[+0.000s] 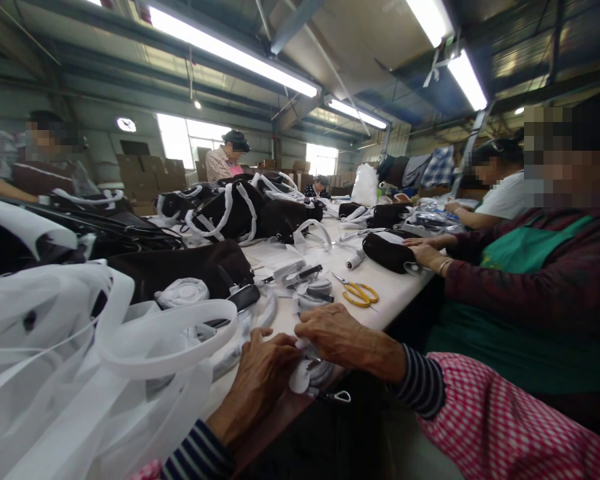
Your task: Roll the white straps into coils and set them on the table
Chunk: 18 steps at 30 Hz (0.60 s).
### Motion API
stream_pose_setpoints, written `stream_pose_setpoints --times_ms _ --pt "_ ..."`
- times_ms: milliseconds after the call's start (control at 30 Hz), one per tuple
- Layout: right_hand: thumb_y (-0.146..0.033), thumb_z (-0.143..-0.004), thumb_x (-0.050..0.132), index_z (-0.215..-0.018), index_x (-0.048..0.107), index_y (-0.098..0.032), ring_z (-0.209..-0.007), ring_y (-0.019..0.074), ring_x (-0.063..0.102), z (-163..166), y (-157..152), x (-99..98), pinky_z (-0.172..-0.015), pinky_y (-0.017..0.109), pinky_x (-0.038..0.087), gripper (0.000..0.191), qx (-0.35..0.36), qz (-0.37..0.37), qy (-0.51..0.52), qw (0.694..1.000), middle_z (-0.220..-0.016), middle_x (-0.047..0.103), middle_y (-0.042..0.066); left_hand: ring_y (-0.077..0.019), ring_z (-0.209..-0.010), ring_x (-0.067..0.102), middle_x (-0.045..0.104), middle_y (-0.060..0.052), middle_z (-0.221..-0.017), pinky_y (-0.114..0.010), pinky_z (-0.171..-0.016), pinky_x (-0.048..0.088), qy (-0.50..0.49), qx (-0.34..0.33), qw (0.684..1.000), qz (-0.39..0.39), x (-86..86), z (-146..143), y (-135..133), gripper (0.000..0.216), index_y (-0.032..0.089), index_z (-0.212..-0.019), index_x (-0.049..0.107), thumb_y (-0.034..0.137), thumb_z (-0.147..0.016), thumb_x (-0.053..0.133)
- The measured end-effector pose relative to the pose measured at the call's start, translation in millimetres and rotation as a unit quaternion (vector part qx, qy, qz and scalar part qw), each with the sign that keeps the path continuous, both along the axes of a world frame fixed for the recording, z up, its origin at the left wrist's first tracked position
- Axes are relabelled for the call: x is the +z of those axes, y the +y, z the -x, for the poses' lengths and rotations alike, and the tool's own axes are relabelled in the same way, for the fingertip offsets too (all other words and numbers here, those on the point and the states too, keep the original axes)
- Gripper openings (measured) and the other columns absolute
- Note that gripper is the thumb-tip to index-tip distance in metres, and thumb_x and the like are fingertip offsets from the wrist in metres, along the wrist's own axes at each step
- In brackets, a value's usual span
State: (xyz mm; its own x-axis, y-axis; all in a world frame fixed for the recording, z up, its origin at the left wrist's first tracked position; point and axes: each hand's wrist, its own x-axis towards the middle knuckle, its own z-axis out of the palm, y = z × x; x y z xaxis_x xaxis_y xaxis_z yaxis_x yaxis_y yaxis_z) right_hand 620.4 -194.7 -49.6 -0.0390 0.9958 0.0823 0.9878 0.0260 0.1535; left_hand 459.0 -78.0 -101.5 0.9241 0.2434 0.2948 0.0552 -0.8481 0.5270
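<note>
Together, left hand (pixel 260 373) and right hand (pixel 333 333) fingers pinch white strap (pixel 303 373).

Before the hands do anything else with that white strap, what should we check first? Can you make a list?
1. Left hand on the white strap piece: ok.
2. Right hand on it too: ok.
3. Fingers gripping tight: cannot tell.
4. Yellow-handled scissors lying apart from both hands: ok.
5. Heap of loose white webbing kept off the left hand: not ok, it crowds close.
6. Co-worker's hands away on a black bag: ok.
</note>
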Motion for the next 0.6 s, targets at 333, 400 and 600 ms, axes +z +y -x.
stream_pose_setpoints --times_ms 333,400,600 --pt "-0.020 -0.089 0.058 -0.088 0.070 -0.014 -0.072 0.0251 0.068 5.0 15.0 -13.3 -0.063 0.032 0.042 0.014 -0.044 0.016 -0.054 0.997 -0.079 0.072 0.012 -0.0287 -0.104 0.057 0.075 -0.008 -0.109 -0.051 -0.104 0.040 -0.047 -0.026 0.997 0.047 -3.5 0.6 1.0 0.027 0.023 -0.094 0.079 0.024 -0.094 0.052" --pt "-0.019 -0.087 0.059 -0.090 0.070 -0.014 -0.074 0.0255 0.068 7.2 15.6 -14.2 -0.064 0.032 0.042 0.013 -0.028 0.023 -0.054 0.998 -0.082 0.073 0.013 -0.0283 -0.106 0.057 0.074 -0.008 -0.112 -0.051 -0.107 0.040 -0.057 -0.031 0.997 0.052 -5.2 0.8 1.9 0.028 0.023 -0.096 0.078 0.022 -0.093 0.050" --pt "-0.011 -0.089 0.058 -0.094 0.072 -0.013 -0.074 0.0210 0.064 -2.2 12.2 -6.8 -0.066 0.029 0.040 0.015 0.042 0.053 -0.004 0.998 -0.087 0.073 0.010 -0.0281 -0.109 0.060 0.075 -0.008 -0.114 -0.053 -0.110 0.040 -0.077 -0.033 0.994 0.075 -11.6 1.0 4.4 0.025 0.023 -0.096 0.078 0.020 -0.091 0.053"
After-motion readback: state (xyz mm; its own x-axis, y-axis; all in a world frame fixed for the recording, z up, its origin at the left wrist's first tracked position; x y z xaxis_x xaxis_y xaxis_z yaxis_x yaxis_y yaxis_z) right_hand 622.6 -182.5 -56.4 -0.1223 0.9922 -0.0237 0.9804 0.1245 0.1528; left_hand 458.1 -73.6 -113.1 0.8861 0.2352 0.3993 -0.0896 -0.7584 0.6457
